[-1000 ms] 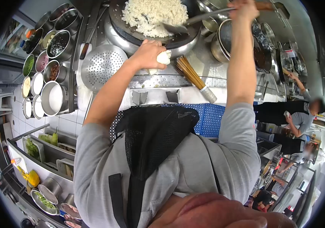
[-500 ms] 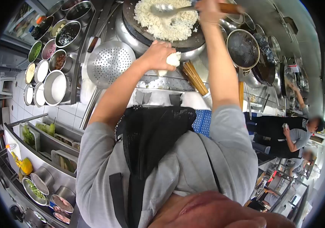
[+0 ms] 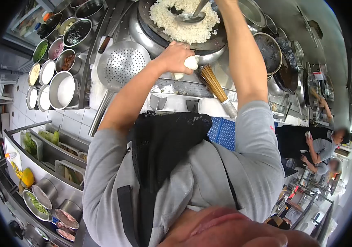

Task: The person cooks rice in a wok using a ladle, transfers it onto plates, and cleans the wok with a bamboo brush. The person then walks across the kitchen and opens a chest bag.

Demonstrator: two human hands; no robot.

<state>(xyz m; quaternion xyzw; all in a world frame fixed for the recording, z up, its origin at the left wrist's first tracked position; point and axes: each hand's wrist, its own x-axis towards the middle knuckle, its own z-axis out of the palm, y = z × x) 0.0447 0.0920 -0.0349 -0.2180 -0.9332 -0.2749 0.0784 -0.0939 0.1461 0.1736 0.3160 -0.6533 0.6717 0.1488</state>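
White rice (image 3: 192, 31) is spread in a dark wok (image 3: 221, 37) at the top, with a hollow at its upper middle. The metal ladle's bowl (image 3: 191, 17) rests in the rice. My left hand (image 3: 175, 57) is closed round a white cloth (image 3: 191, 62) at the wok's near edge. Only the wrist end of my right hand (image 3: 226, 3) shows at the top edge; its fingers and the ladle's grip are out of the frame. A bamboo brush (image 3: 213, 84) lies just right of the cloth, and a perforated strainer (image 3: 123, 66) lies to the left.
Metal bowls of ingredients, one with a white substance (image 3: 63, 90), stand at the left. A sauce-stained pot (image 3: 268, 53) and other pans are at the right. Trays of vegetables (image 3: 71, 171) lie at the lower left. Other people (image 3: 303, 142) stand at the far right.
The ladle has swung and moved in the rice, opening a hollow there. My right hand has moved up, mostly out of view. My left hand keeps its hold on the cloth; the view has shifted.
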